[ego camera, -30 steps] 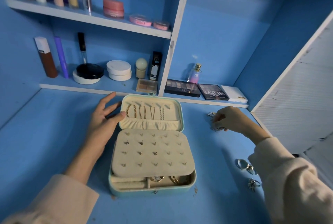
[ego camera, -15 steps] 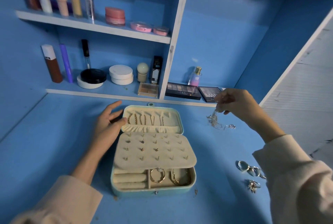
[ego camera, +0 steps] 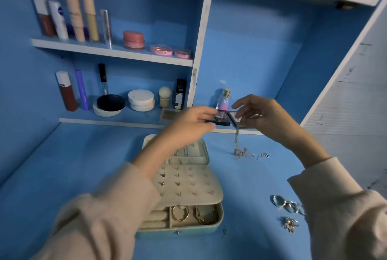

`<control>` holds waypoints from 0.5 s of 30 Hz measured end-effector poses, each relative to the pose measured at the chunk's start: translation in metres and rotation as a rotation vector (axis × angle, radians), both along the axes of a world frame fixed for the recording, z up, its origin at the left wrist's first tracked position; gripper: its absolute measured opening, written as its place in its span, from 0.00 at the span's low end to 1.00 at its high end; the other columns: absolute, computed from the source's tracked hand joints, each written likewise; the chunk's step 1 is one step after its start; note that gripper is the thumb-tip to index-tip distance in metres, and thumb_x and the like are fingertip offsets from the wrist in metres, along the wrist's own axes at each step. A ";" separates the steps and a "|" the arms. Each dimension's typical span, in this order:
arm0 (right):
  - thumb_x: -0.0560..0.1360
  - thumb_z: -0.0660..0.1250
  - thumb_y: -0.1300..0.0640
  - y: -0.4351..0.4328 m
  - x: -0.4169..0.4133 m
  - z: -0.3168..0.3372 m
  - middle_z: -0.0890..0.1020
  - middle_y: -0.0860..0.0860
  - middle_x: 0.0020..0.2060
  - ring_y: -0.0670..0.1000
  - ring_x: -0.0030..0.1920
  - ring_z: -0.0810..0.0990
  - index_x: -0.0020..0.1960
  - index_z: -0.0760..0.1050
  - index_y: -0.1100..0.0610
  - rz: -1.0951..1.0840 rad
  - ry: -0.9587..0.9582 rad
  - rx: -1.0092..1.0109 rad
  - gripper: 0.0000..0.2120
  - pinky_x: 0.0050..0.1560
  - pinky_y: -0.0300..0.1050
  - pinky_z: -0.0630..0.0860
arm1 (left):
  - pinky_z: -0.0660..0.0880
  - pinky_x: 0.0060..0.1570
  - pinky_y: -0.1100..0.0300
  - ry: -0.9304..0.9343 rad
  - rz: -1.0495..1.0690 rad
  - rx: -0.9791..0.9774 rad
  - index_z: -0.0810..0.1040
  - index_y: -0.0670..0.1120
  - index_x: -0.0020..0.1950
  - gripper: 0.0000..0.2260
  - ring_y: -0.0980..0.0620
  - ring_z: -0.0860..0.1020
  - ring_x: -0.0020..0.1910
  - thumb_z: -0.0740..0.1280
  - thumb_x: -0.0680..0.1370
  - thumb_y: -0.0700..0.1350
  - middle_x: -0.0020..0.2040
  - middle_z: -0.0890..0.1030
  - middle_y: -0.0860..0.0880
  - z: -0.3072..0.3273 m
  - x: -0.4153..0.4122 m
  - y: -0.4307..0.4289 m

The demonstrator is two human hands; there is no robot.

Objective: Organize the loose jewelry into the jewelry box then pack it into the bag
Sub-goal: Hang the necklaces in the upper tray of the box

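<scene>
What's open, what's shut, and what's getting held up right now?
box, open
chain, hanging, bottom end heaped on table
right hand, pinching chain's top
left hand, open, raised over box
rings, loose on table
bangles, in box's front compartment

Place: a home vanity nook, as I read it from my end, with a blue desk (ego camera: 83, 165) set under built-in shelves (ego camera: 117, 52).
Upper shelf: cosmetic tubes (ego camera: 73, 8) standing upright, a pink jar (ego camera: 134, 40), and flat pink compacts (ego camera: 161, 49).
Lower shelf: a foundation bottle (ego camera: 67, 92), white compacts (ego camera: 141, 100), a perfume bottle (ego camera: 224, 100) and a small palette (ego camera: 167, 114).
Desk: an open jewelry box (ego camera: 188, 186) holding studs and bangles, with loose rings (ego camera: 287, 203) beside it. A chain (ego camera: 236, 140) dangles from the right hand (ego camera: 266, 119).
</scene>
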State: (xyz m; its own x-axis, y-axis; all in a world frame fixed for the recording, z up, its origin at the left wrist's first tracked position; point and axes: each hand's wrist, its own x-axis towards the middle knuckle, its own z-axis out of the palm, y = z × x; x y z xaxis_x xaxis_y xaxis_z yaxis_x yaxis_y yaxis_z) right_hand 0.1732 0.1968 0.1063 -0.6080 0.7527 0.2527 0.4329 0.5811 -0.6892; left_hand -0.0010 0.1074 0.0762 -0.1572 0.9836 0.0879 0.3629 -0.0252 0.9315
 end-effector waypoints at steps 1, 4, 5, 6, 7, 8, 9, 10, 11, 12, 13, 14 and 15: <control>0.69 0.65 0.75 -0.001 0.000 0.002 0.81 0.53 0.40 0.49 0.40 0.78 0.47 0.77 0.49 0.010 0.009 -0.007 0.20 0.48 0.51 0.77 | 0.72 0.53 0.65 0.030 -0.047 -0.009 0.76 0.43 0.64 0.15 0.54 0.75 0.55 0.65 0.77 0.36 0.53 0.77 0.51 0.001 0.012 0.009; 0.69 0.66 0.75 -0.003 0.001 0.005 0.81 0.52 0.39 0.46 0.39 0.78 0.49 0.77 0.51 0.029 0.026 -0.013 0.20 0.48 0.50 0.77 | 0.76 0.53 0.53 0.093 -0.073 -0.029 0.78 0.43 0.58 0.12 0.45 0.79 0.51 0.66 0.75 0.37 0.51 0.82 0.44 -0.007 0.036 0.028; 0.69 0.67 0.74 -0.003 0.002 0.005 0.81 0.52 0.39 0.47 0.39 0.78 0.49 0.76 0.51 0.031 0.034 -0.019 0.20 0.49 0.49 0.77 | 0.77 0.48 0.54 0.084 -0.055 -0.036 0.78 0.43 0.57 0.11 0.45 0.80 0.48 0.66 0.75 0.39 0.49 0.82 0.44 -0.010 0.040 0.032; 0.69 0.68 0.74 -0.003 0.004 0.004 0.81 0.52 0.39 0.47 0.40 0.78 0.50 0.76 0.51 0.030 0.043 -0.027 0.19 0.49 0.48 0.77 | 0.75 0.42 0.58 0.071 -0.027 -0.033 0.78 0.44 0.56 0.10 0.47 0.79 0.44 0.67 0.75 0.39 0.46 0.82 0.45 -0.013 0.045 0.034; 0.69 0.68 0.73 -0.003 0.006 0.004 0.81 0.52 0.39 0.48 0.40 0.78 0.51 0.76 0.52 0.028 0.048 -0.033 0.19 0.50 0.47 0.77 | 0.72 0.38 0.61 0.067 0.016 -0.018 0.79 0.44 0.55 0.09 0.49 0.79 0.42 0.68 0.75 0.40 0.44 0.82 0.47 -0.015 0.048 0.035; 0.69 0.69 0.73 -0.003 0.007 0.003 0.80 0.53 0.39 0.49 0.40 0.78 0.52 0.76 0.53 0.026 0.050 -0.039 0.18 0.50 0.47 0.77 | 0.71 0.38 0.62 0.072 0.064 0.009 0.79 0.44 0.52 0.07 0.50 0.79 0.42 0.69 0.75 0.40 0.43 0.83 0.47 -0.017 0.050 0.035; 0.69 0.69 0.73 -0.002 0.009 0.003 0.80 0.53 0.40 0.49 0.40 0.78 0.52 0.75 0.53 0.023 0.052 -0.046 0.19 0.49 0.47 0.77 | 0.71 0.39 0.63 0.072 0.107 0.038 0.80 0.44 0.49 0.05 0.51 0.80 0.42 0.69 0.74 0.40 0.43 0.84 0.47 -0.019 0.052 0.035; 0.69 0.68 0.73 -0.001 0.010 0.002 0.80 0.53 0.39 0.49 0.39 0.78 0.51 0.75 0.52 0.019 0.055 -0.052 0.19 0.48 0.46 0.77 | 0.72 0.40 0.63 0.058 0.135 0.063 0.80 0.44 0.46 0.03 0.52 0.80 0.40 0.70 0.74 0.40 0.41 0.84 0.48 -0.021 0.051 0.036; 0.69 0.68 0.74 0.000 0.012 0.001 0.80 0.53 0.39 0.49 0.39 0.77 0.51 0.75 0.51 0.010 0.057 -0.055 0.20 0.47 0.45 0.77 | 0.72 0.38 0.64 0.040 0.151 0.083 0.80 0.45 0.43 0.02 0.54 0.80 0.38 0.71 0.73 0.40 0.38 0.83 0.50 -0.021 0.051 0.035; 0.69 0.68 0.74 0.001 0.014 0.001 0.80 0.53 0.39 0.49 0.39 0.77 0.50 0.75 0.50 -0.002 0.058 -0.052 0.20 0.46 0.45 0.76 | 0.72 0.37 0.65 0.032 0.160 0.097 0.80 0.47 0.40 0.04 0.56 0.79 0.35 0.72 0.72 0.41 0.35 0.81 0.53 -0.020 0.051 0.035; 0.69 0.68 0.74 0.002 0.014 0.000 0.80 0.53 0.39 0.49 0.39 0.77 0.50 0.75 0.50 -0.014 0.056 -0.048 0.20 0.46 0.45 0.77 | 0.71 0.36 0.66 0.033 0.164 0.108 0.79 0.50 0.38 0.06 0.58 0.77 0.34 0.73 0.72 0.42 0.33 0.80 0.54 -0.019 0.050 0.034; 0.69 0.68 0.73 0.002 0.016 0.000 0.80 0.53 0.39 0.49 0.39 0.77 0.51 0.75 0.51 -0.025 0.047 -0.039 0.20 0.47 0.46 0.77 | 0.71 0.36 0.65 0.037 0.165 0.124 0.78 0.51 0.36 0.07 0.59 0.77 0.33 0.74 0.72 0.43 0.33 0.80 0.55 -0.017 0.050 0.034; 0.68 0.68 0.73 0.002 0.016 -0.001 0.80 0.53 0.39 0.50 0.38 0.77 0.51 0.75 0.51 -0.029 0.033 -0.027 0.20 0.47 0.47 0.77 | 0.72 0.38 0.64 0.042 0.166 0.139 0.78 0.51 0.36 0.07 0.59 0.77 0.34 0.74 0.72 0.43 0.33 0.80 0.54 -0.016 0.050 0.034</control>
State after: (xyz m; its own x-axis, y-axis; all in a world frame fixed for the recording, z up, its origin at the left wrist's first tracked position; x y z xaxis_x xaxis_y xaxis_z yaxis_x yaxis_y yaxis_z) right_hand 0.1893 0.1990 0.1055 -0.5779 0.7765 0.2512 0.4261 0.5496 -0.7186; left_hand 0.0493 0.1409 0.0602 -0.3091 0.9226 0.2309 0.4111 -0.0893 0.9072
